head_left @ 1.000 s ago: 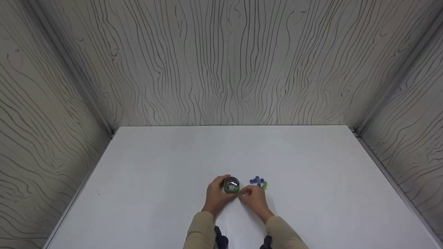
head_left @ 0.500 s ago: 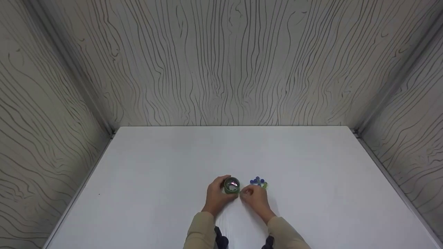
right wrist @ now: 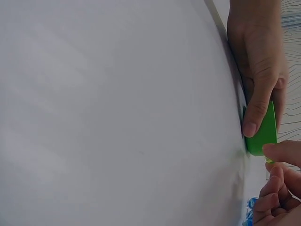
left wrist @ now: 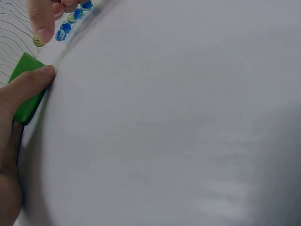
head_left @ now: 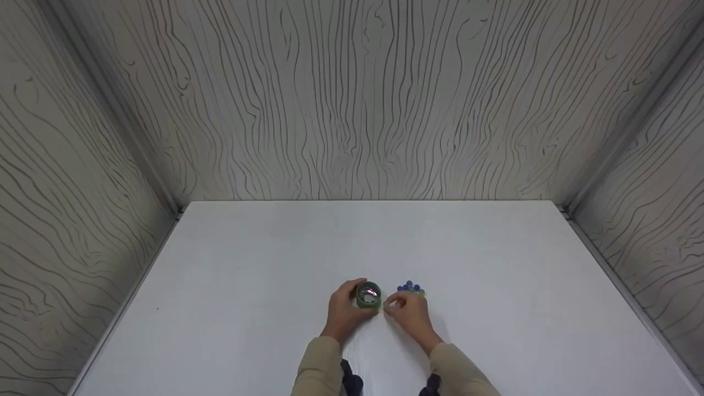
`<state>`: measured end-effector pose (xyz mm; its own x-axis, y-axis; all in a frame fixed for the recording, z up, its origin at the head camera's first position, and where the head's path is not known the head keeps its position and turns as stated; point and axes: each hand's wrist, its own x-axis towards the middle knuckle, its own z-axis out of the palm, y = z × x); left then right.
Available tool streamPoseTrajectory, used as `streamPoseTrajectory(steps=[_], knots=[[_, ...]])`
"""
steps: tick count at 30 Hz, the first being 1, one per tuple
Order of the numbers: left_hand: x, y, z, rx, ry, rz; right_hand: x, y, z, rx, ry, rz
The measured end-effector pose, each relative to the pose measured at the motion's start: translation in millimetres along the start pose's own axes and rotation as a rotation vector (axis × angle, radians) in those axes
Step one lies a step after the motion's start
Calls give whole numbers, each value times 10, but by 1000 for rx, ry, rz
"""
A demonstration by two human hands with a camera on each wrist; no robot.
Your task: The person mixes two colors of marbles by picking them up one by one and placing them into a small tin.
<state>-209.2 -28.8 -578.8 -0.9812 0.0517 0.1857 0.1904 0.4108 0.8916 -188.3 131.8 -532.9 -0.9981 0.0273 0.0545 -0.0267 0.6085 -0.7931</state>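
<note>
My left hand [head_left: 345, 312] curls round a small round green container [head_left: 361, 302], thumb on the near side and fingers behind. Its inside looks dark and shiny in the head view, and the contents cannot be made out. In the left wrist view the container's green wall [left wrist: 29, 104] shows under the thumb. Just right of the container, my right hand [head_left: 412, 318] pinches a yellow-green glass marble [left wrist: 37, 41] between thumb and finger. The right wrist view shows this marble [right wrist: 268, 160] close by the container's wall.
Beyond the right hand lies a cluster of blue marbles [head_left: 409, 285] with a yellow-green marble [head_left: 422, 293] at its right side, partly hidden by that hand. A white table [head_left: 247, 264] carries everything. Wood-grain panels [head_left: 352, 99] enclose the back and both sides.
My right hand has shifted slightly right, away from the container, and now hides more of the marble cluster. The left hand and the container have stayed in place.
</note>
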Motion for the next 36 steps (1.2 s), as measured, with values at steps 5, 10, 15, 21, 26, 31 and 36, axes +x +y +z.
streamPoseTrajectory(steps=[5, 10, 15, 21, 26, 31, 36], knots=[[-5, 5, -2, -16, -6, -19, 15, -26, -21, -10, -7, 22], [-9, 5, -8, -3, -13, 11, 26, -46, -38, -24, 5, -12], [2, -2, -5, -2, -11, 37, 42, -60, -48, -49, 17, -35], [9, -21, 6, 0, -3, 29, 60, -90, -61, -34, 20, -46], [5, -10, -1, 1, 7, 24, 67, -120, -55, -25, 21, -52], [9, 0, -1, -6, 20, 5, 72, -153, -42, -6, 11, -48], [-8, -5, 4, -14, 10, 14, 77, -168, -31, -14, 13, -53]])
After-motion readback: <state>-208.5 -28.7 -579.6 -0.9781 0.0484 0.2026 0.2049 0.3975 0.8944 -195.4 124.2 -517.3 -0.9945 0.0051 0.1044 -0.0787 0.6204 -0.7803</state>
